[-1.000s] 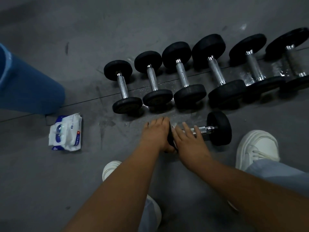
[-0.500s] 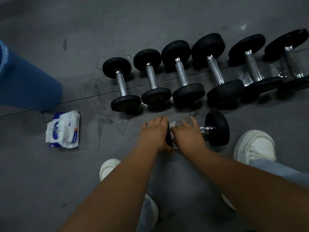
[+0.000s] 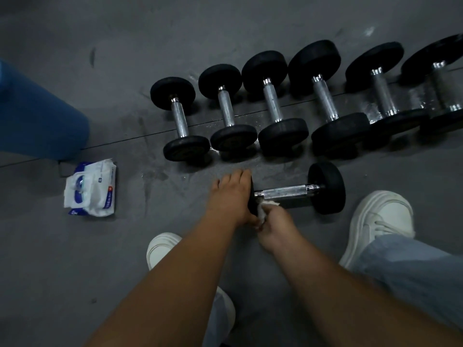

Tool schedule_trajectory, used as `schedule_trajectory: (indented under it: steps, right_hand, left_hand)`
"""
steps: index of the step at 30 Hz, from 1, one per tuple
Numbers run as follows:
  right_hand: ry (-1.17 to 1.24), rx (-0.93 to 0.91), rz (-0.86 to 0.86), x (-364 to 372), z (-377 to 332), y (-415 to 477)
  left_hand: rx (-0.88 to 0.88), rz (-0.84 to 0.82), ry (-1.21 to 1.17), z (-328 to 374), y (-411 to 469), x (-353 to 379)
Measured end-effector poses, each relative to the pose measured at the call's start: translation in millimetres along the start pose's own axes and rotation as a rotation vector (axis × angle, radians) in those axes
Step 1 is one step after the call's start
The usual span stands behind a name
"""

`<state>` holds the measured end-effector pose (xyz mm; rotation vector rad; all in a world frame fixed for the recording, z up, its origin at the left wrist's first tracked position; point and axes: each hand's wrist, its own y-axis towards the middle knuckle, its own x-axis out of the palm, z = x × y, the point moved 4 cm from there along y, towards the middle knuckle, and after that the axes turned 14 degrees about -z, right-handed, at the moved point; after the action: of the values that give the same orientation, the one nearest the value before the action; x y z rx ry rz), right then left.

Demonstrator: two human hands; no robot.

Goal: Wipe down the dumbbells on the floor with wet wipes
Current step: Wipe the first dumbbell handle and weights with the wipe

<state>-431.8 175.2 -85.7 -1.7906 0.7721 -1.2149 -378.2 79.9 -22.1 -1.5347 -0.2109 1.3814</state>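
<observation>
A small dumbbell (image 3: 288,192) with black heads and a chrome handle lies crosswise on the grey floor in front of me. My left hand (image 3: 231,196) covers its left head, fingers lying over the top. My right hand (image 3: 274,222) grips a crumpled white wet wipe (image 3: 265,209) against the near side of that head, just below the handle. Behind it, a row of several black dumbbells (image 3: 271,103) stands side by side. The wet-wipe pack (image 3: 91,187), white and blue, lies on the floor to the left.
A blue cylinder (image 3: 37,113) lies at the left edge, behind the wipe pack. My white shoes (image 3: 378,221) (image 3: 161,249) stand on the floor either side of my arms. A thin seam in the floor runs under the row of dumbbells.
My right hand has come off the handle and drawn back toward me to the near side of the left head, so the chrome handle is uncovered and the wipe shows. The left hand stays put.
</observation>
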Motion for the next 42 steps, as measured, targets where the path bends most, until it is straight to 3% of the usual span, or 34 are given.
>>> schedule_trajectory:
  steps: [3, 8, 13, 16, 22, 26, 31, 34, 39, 42]
  right_hand:
    - [0.033, -0.017, -0.015, 3, 10, -7]
    - [-0.112, 0.018, 0.056, 7, 9, -1]
    - [-0.174, 0.045, 0.002, 9, 4, -13]
    - [-0.531, -0.033, -0.021, 9, -7, -15]
    - [-1.757, -0.766, -0.018, 25, -50, -30]
    - [-2.241, -0.730, 0.059, 9, -33, -31]
    - [-2.577, -0.705, 0.088, 12, -49, -23]
    - [-2.613, -0.512, 0.084, 25, -50, -16]
    - [-2.640, -0.591, 0.051, -7, -34, -37]
    - [-2.650, -0.564, 0.071, 22, -50, -19]
  left_hand:
    - [-0.002, 0.008, -0.007, 0, 2, -4]
    - [-0.009, 0.015, -0.018, 0, 3, 2]
    - [-0.012, 0.015, -0.026, 1, 2, 2]
    - [-0.011, 0.009, -0.030, -1, 1, 1]
    - [-0.007, -0.044, -0.040, -1, 2, -1]
    - [0.000, -0.043, -0.028, -1, 1, -1]
    - [-0.008, -0.048, -0.020, 0, 3, -4]
    - [-0.019, -0.048, -0.007, 0, 2, -4]
    - [-0.011, -0.060, 0.018, 1, 3, -8]
    - [-0.018, -0.058, 0.025, 0, 5, -9]
